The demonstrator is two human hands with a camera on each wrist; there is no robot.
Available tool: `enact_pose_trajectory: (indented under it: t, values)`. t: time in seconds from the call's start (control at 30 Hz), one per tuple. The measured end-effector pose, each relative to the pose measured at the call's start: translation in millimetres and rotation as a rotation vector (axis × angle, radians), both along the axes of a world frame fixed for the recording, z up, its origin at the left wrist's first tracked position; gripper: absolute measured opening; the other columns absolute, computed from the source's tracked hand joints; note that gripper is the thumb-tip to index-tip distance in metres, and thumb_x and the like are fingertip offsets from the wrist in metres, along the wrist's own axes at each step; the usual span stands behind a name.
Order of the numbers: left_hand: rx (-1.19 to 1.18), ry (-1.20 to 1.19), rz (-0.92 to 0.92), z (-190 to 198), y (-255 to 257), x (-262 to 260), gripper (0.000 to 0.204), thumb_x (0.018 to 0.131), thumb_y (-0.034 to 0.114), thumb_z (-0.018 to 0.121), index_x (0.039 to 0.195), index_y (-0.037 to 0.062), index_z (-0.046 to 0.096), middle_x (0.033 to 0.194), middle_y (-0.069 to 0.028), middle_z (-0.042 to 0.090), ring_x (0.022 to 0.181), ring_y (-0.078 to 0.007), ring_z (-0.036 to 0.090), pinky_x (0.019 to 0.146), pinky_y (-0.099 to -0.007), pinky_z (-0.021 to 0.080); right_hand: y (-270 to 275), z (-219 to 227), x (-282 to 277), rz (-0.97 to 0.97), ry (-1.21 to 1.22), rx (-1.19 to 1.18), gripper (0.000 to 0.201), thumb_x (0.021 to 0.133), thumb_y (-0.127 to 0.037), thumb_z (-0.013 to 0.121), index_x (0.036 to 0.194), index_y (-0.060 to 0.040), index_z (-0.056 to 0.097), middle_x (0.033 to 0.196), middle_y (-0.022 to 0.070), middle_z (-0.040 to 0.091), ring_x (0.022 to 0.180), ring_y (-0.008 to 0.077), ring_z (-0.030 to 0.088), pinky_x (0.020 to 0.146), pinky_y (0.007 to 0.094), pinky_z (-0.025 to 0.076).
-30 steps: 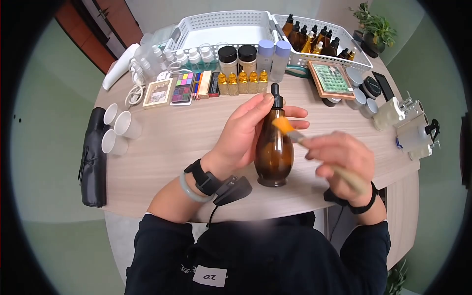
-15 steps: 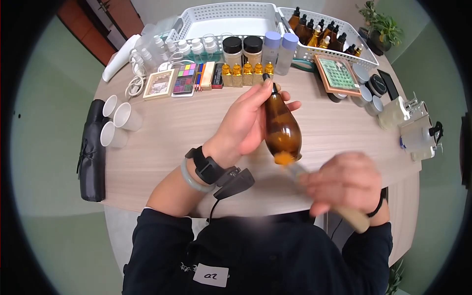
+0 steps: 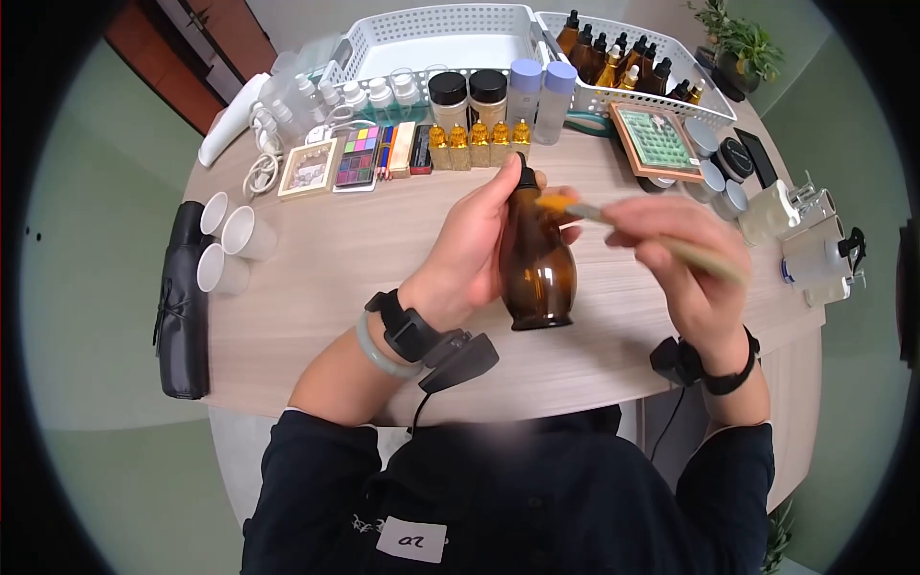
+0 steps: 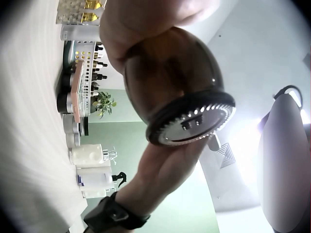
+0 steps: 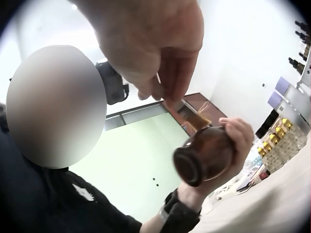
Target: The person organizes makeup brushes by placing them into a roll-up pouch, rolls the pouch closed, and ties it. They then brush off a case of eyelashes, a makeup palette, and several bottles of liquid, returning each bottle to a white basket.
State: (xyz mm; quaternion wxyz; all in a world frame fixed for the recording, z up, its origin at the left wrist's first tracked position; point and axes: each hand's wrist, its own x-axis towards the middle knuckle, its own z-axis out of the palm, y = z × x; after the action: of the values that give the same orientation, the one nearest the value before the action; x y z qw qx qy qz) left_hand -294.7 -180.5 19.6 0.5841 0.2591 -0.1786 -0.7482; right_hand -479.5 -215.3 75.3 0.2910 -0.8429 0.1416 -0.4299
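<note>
My left hand point(image 3: 471, 240) grips a brown glass dropper bottle point(image 3: 540, 278) by its upper part, thumb up beside the black cap point(image 3: 527, 175). The bottle hangs over the table, tilted slightly, and its ridged round base point(image 4: 192, 124) shows in the left wrist view. My right hand point(image 3: 698, 287) pinches a flat brush point(image 3: 588, 212) with orange bristles and a pale handle. Those bristles overlap the bottle just below its neck in the head view. From the right wrist view, the brush tip is at the bottle's far side, near the left fingers point(image 5: 240, 136).
Three white cups point(image 3: 251, 233) and a black roll case point(image 3: 182, 307) stand at left. Several gold-capped vials point(image 3: 479, 144), palettes point(image 3: 359, 153) and lidded jars point(image 3: 448, 91) line the back before white baskets point(image 3: 441, 19). Pump bottles point(image 3: 767, 218) stand at right.
The bottle tipped with its base swung right, then came back nearer upright. The brush went down to the base and has now returned to near the neck. Both hands kept their hold.
</note>
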Motion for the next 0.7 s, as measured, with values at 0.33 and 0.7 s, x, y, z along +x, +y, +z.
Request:
enact_pose_trajectory:
  t: [0.33, 0.7]
  values:
    - [-0.258, 0.386, -0.099, 0.9, -1.3, 4.2, 0.037, 0.093, 0.04, 0.028, 0.089, 0.0098, 0.048, 0.105, -0.0154, 0.054, 0.113, -0.0331, 0.043, 0.094, -0.0555, 0.033, 6.0, -11.5, -14.8, 0.208, -0.281, 0.406, 0.018, 0.087, -0.01, 0.048, 0.093, 0.0031, 0.059, 0.092, 0.0145, 0.061, 0.073, 0.0174, 0.06, 0.065, 0.0272, 0.048]
    - [-0.002, 0.227, 0.223, -1.6, -0.8, 13.6, 0.032, 0.092, 0.037, 0.037, 0.086, 0.0064, 0.046, 0.084, -0.0046, 0.054, 0.081, -0.0181, 0.054, 0.087, -0.0427, 0.043, 6.2, -17.7, -16.0, 0.198, -0.22, 0.527, 0.022, 0.09, -0.015, 0.046, 0.092, 0.0047, 0.053, 0.088, 0.0161, 0.06, 0.063, 0.0141, 0.057, 0.059, 0.025, 0.048]
